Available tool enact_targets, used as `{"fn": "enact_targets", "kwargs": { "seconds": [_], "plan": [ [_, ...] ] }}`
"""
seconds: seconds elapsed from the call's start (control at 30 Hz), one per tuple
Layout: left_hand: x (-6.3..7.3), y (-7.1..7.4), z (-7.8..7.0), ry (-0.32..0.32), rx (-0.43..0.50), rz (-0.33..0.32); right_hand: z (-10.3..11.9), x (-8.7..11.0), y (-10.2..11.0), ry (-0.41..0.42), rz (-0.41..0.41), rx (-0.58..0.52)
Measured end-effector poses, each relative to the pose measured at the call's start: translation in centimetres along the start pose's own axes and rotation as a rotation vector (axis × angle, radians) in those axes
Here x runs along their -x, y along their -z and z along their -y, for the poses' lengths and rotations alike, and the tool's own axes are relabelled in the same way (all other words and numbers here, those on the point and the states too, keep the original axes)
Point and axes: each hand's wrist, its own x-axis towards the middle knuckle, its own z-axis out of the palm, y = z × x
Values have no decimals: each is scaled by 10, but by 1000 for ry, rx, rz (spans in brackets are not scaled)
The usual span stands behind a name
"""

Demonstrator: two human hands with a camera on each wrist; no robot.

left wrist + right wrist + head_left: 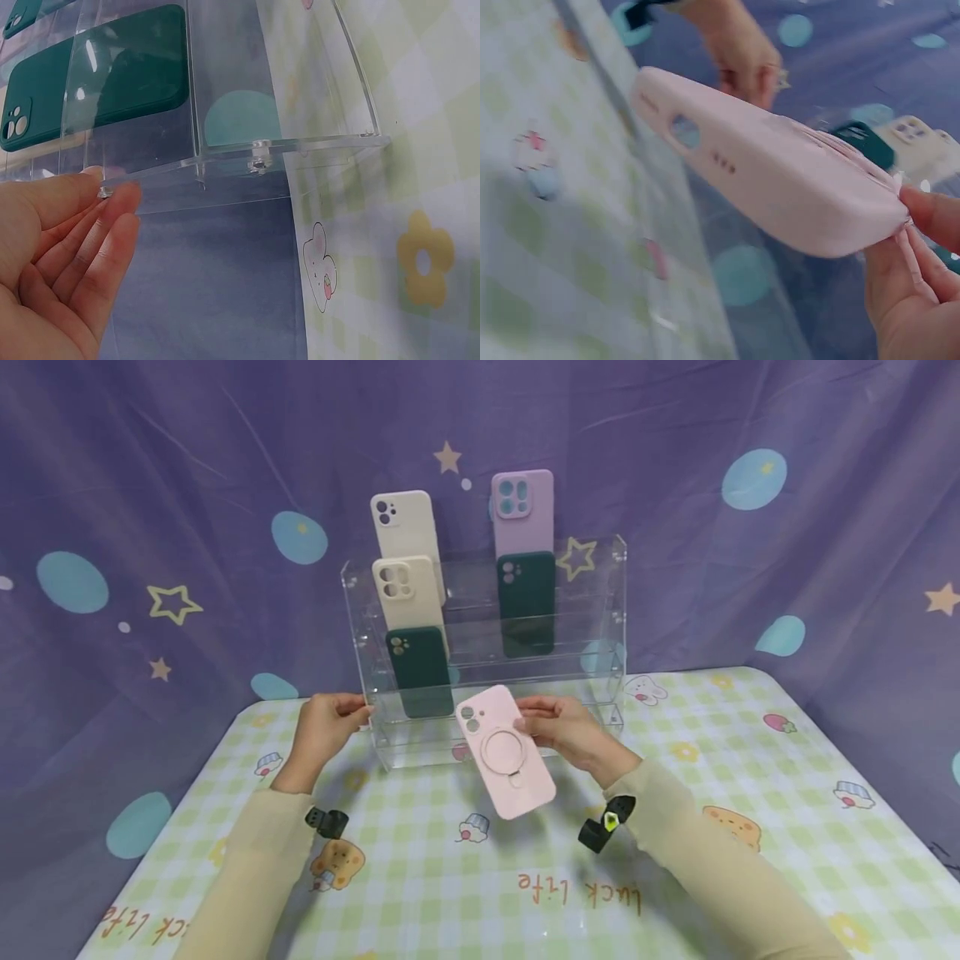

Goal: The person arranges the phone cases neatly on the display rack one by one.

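A pale pink phone case (517,789) with a ring on its back is tilted in front of the clear acrylic rack (480,703). My right hand (566,731) pinches its right edge between thumb and fingers; the right wrist view shows the case's (780,180) lower end with its port cutout. At the rack's left side panel my left hand (326,727) pinches the edge, thumb and fingertips meeting near a metal fastener (105,192). Nearest to that hand, a dark green case (422,672) stands in the front left of the rack.
Behind it on the left lean a cream case (411,602) and a white case (405,527). On the right stand a second dark green case (527,610) and a lilac case (534,531). The rack rests on a checked tablecloth (420,893) before a purple curtain (225,460).
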Motion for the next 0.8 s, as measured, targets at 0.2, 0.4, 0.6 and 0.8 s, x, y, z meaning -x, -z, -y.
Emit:
{"fn": "enact_targets", "kwargs": {
  "seconds": [0.2,0.4,0.6,0.8],
  "plan": [
    [0,0,-1,5,-3,1,34,-5,20,71,-69,-172],
    [-2,0,-2,-1,-9,5,66,-16,34,151,-122,-323],
    [-1,1,-5,9,-2,13,91,-30,41,229,-181,-396],
    [1,2,-5,32,-4,16,102,-43,43,323,-194,-412]
  ]
}}
